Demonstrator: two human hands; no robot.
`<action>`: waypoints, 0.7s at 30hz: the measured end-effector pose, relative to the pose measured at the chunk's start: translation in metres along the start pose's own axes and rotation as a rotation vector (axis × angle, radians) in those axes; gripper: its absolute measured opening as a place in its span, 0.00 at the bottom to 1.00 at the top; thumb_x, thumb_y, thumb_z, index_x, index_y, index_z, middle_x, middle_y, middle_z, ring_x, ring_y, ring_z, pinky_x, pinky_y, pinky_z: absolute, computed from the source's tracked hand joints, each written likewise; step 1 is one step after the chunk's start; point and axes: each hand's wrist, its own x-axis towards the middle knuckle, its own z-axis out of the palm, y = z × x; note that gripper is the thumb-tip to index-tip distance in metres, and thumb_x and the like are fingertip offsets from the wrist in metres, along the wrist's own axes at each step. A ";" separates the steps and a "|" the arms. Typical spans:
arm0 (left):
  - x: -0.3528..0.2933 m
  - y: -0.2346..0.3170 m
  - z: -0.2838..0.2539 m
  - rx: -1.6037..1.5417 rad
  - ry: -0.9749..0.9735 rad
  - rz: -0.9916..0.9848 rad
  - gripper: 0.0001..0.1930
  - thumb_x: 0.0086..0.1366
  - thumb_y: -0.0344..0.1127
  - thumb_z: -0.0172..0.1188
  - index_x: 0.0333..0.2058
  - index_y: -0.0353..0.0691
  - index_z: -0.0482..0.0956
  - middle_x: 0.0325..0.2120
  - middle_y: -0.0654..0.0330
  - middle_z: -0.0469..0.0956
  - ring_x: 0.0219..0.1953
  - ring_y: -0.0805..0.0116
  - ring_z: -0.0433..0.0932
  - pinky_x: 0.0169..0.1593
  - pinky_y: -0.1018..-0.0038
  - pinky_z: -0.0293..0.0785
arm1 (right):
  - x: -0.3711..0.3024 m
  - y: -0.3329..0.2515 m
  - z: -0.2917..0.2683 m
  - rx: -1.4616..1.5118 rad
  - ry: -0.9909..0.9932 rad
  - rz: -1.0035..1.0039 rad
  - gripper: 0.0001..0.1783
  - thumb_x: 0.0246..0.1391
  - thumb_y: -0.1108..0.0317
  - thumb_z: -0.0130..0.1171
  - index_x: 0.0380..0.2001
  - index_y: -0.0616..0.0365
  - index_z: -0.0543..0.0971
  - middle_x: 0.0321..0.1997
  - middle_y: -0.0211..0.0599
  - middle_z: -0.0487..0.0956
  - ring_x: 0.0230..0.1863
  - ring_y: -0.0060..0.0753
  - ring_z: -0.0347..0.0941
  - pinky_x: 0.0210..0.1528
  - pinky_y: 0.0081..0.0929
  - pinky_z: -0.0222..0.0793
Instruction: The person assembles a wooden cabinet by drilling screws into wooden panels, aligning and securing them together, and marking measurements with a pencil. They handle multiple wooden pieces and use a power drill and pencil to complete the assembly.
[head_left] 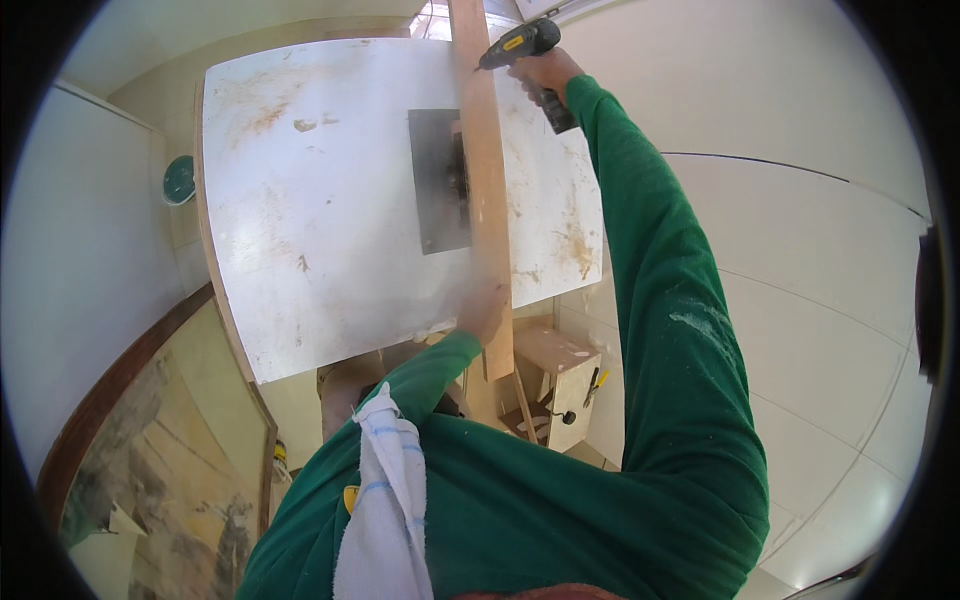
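A long wooden board lies lengthwise over the white worktable, its near end jutting past the table's front edge. My right hand is wrapped around the grip of a black and yellow cordless drill. The bit points left at the board's far part; whether it touches the wood I cannot tell. Toward the near end, my left hand grips the board at its left side, a little hazy in the picture. Partly under the board sits a dark metal plate set in the tabletop, with an opening beside the wood.
A small wooden cabinet with a black knob and a yellow-handled tool stands below the table's near right corner. A white cloth with blue stripes hangs from my shoulder. There is a teal round container beyond the left edge. A pale wall rises at right.
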 end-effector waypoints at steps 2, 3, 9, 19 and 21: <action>0.001 0.001 0.000 0.011 -0.052 -0.027 0.05 0.67 0.28 0.66 0.40 0.37 0.81 0.43 0.50 0.80 0.51 0.44 0.83 0.47 0.49 0.84 | 0.003 -0.001 -0.003 0.035 -0.033 0.028 0.15 0.61 0.65 0.73 0.47 0.61 0.85 0.27 0.35 0.81 0.19 0.29 0.77 0.20 0.31 0.76; 0.002 0.001 0.000 0.002 -0.015 -0.004 0.06 0.67 0.28 0.67 0.40 0.37 0.81 0.43 0.50 0.80 0.51 0.43 0.83 0.47 0.49 0.84 | 0.004 -0.002 -0.005 0.033 -0.038 0.026 0.15 0.61 0.65 0.73 0.46 0.61 0.85 0.27 0.35 0.81 0.19 0.29 0.77 0.20 0.32 0.76; 0.001 0.002 -0.004 -0.006 -0.018 -0.004 0.05 0.68 0.29 0.65 0.40 0.37 0.81 0.44 0.49 0.80 0.50 0.42 0.83 0.47 0.49 0.84 | 0.005 -0.009 -0.011 0.008 -0.051 0.035 0.09 0.61 0.68 0.71 0.40 0.61 0.83 0.25 0.35 0.82 0.19 0.29 0.78 0.21 0.34 0.78; 0.003 0.002 -0.006 -0.030 0.047 0.039 0.02 0.67 0.29 0.62 0.37 0.38 0.80 0.39 0.49 0.79 0.45 0.41 0.83 0.47 0.49 0.83 | -0.002 -0.005 -0.018 0.015 -0.063 0.026 0.17 0.60 0.66 0.72 0.49 0.63 0.83 0.26 0.35 0.82 0.19 0.28 0.79 0.21 0.32 0.79; 0.002 0.005 -0.009 -0.058 0.036 0.019 0.02 0.68 0.29 0.63 0.36 0.38 0.81 0.38 0.49 0.80 0.45 0.41 0.83 0.47 0.50 0.82 | -0.001 -0.004 -0.020 0.026 -0.056 0.038 0.18 0.60 0.66 0.73 0.50 0.63 0.84 0.26 0.35 0.83 0.19 0.28 0.79 0.21 0.31 0.79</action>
